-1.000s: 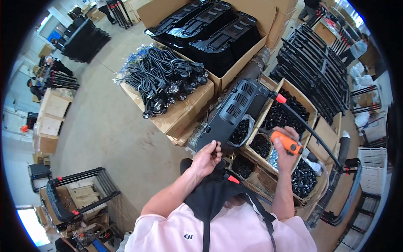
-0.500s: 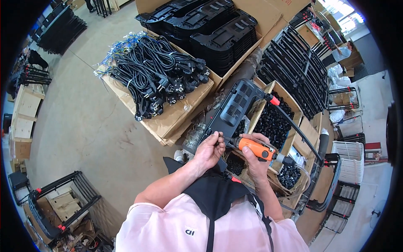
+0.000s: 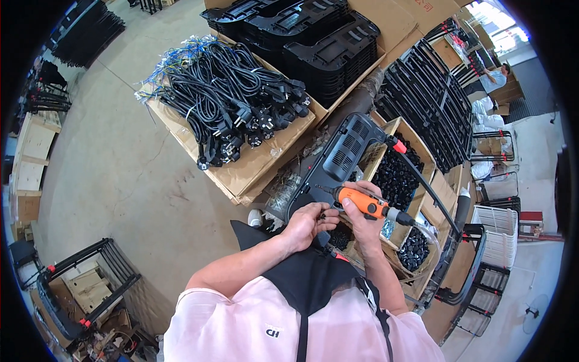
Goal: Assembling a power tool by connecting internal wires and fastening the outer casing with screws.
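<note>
An orange air screwdriver (image 3: 360, 202) is gripped in my right hand (image 3: 363, 226), its bit pointing up and left over a black plastic panel. A hose runs off its rear end. My left hand (image 3: 306, 227) is palm up below the bit, fingers curled around small dark pieces that look like screws (image 3: 324, 215). Both hands are over the near end of the black panel (image 3: 319, 181), which has a vented raised housing (image 3: 351, 145) on its far part. A black tubular frame (image 3: 428, 190) with red fittings joins the panel at the right.
Black power cords with plugs (image 3: 232, 102) lie heaped on a cardboard box (image 3: 241, 184). Behind are stacked black plastic shells (image 3: 329, 57). Wooden bins hold small black parts (image 3: 401, 172). Black frames (image 3: 428, 102) lean at the back right, and a person (image 3: 497, 77) is far off.
The screwdriver's bit has lifted away from my left fingers, up and left. My left hand has moved slightly down and right, and its fingers have turned and curled lower.
</note>
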### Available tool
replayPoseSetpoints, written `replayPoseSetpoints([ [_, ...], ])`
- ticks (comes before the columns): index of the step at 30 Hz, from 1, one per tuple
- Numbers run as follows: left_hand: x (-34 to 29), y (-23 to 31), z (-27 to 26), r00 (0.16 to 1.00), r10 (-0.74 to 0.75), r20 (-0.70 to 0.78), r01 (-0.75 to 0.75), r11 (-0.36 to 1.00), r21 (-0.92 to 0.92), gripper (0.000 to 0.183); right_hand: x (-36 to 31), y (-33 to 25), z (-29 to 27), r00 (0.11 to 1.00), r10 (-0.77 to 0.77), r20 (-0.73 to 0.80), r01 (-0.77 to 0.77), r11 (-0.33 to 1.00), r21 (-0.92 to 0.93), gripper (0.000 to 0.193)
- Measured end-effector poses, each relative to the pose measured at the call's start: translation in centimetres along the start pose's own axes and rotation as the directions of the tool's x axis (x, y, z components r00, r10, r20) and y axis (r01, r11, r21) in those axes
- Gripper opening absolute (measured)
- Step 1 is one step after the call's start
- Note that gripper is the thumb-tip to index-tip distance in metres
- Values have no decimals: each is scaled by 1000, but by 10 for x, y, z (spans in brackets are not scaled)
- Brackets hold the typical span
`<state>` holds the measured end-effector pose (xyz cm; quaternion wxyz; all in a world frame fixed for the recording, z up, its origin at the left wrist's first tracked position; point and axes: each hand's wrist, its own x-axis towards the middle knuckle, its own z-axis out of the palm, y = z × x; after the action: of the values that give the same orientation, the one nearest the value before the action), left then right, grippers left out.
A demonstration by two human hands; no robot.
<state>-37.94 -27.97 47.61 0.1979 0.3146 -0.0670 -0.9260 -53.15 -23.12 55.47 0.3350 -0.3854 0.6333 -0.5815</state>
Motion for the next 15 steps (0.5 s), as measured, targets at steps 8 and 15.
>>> replayPoseSetpoints([
  [8, -3, 0, -30, 998, -25, 60, 14, 986, 166, 27, 17, 7, 13, 998, -3, 62, 4, 1000, -9, 50],
  [15, -15, 12, -25, 1000, -7, -17, 8, 997, 80, 25, 25, 8, 16, 994, 16, 109, -11, 999, -50, 49],
])
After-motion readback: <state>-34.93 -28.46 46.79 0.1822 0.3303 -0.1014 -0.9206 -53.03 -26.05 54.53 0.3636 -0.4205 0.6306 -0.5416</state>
